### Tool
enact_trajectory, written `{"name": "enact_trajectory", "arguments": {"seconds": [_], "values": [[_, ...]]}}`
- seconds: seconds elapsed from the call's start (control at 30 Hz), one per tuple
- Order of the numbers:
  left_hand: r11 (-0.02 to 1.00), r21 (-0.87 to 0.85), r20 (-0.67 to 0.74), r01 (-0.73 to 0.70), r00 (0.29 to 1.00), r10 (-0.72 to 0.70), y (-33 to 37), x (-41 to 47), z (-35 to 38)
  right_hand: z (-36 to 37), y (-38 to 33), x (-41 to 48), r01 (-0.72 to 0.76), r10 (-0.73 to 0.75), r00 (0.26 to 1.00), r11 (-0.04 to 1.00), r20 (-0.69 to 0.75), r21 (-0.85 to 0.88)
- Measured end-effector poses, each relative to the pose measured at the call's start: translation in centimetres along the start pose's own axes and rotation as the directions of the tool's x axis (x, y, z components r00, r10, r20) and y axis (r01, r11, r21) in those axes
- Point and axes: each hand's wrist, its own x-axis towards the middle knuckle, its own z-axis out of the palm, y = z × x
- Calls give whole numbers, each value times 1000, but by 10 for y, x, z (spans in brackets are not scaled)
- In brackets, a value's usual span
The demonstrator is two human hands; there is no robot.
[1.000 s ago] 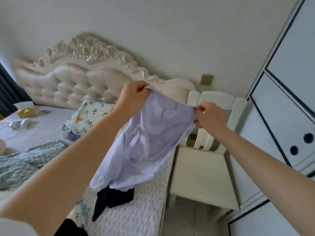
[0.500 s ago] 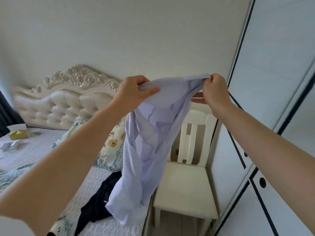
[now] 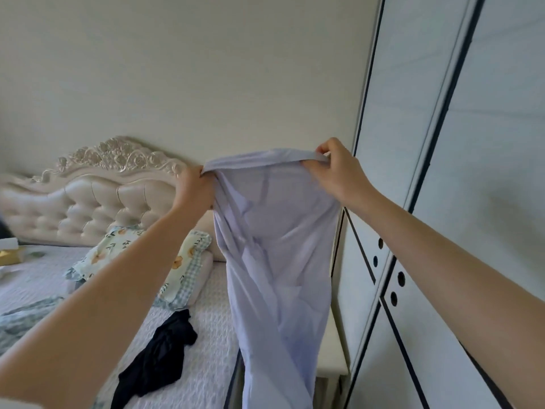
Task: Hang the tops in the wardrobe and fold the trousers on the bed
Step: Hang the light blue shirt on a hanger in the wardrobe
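Here, lilac garment (image 3: 277, 246) aloft, quilted bed (image 3: 206, 335) left, white wardrobe (image 3: 442, 143) right.

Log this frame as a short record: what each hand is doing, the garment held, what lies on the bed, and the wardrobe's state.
left hand: grips the left end of the garment's top edge
right hand: pinches the right end of the same edge
held item: lilac garment, stretched between the hands and hanging down; lower end out of frame
on bed: dark garment, crumpled; floral pillow by the headboard
wardrobe: at right, visible doors closed
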Motion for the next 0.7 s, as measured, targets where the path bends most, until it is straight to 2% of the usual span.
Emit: {"name": "enact_trajectory", "arguments": {"seconds": [0.07, 0.1, 0.17, 0.23, 0.3, 0.4, 0.47, 0.5, 0.53, 0.57, 0.63, 0.67, 0.7], "values": [[976, -176, 59, 126, 991, -117, 8, -12, 1, -3, 6, -20, 63, -38, 990, 982, 138, -177], [965, -209, 69, 157, 987, -146, 10, -16, 3, -3, 10, -32, 103, -31, 975, 939, 218, -329], [964, -216, 95, 153, 986, -135, 13, -23, 7, -2, 20, -53, 174, 57, 943, 752, 327, -635], [978, -182, 130, 103, 988, -80, 7, -27, 9, 1, 29, -69, 184, 136, 935, 606, 328, -774], [990, -131, 191, 58, 981, -32, -5, -30, 7, -4, 30, -83, 106, 153, 959, 589, 239, -801], [997, -48, 320, -58, 945, 70, -27, -43, -2, -26, 28, -95, -102, 178, 983, 706, 36, -701], [990, 41, 500, -139, 860, 100, -42, -61, -10, -45, 19, -102, -193, 183, 980, 759, -81, -622], [975, 94, 599, -202, 794, 107, -50, -70, -12, -54, 14, -105, -210, 174, 978, 758, -118, -617], [942, 180, 677, -283, 730, 90, -56, -79, -13, -61, 10, -108, -213, 162, 977, 747, -138, -630], [878, 304, 716, -370, 697, 46, -62, -88, -13, -66, 5, -110, -213, 150, 977, 736, -152, -643], [678, 510, 723, -529, 690, -5, -74, -98, -10, -75, -5, -118, -220, 135, 974, 732, -180, -644], [618, 551, 713, -561, 701, 1, -79, -103, -10, -79, -10, -124, -239, 135, 969, 732, -207, -638], [608, 564, 692, -559, 721, 21, -84, -108, -10, -83, -14, -129, -259, 133, 961, 730, -242, -632]]}}
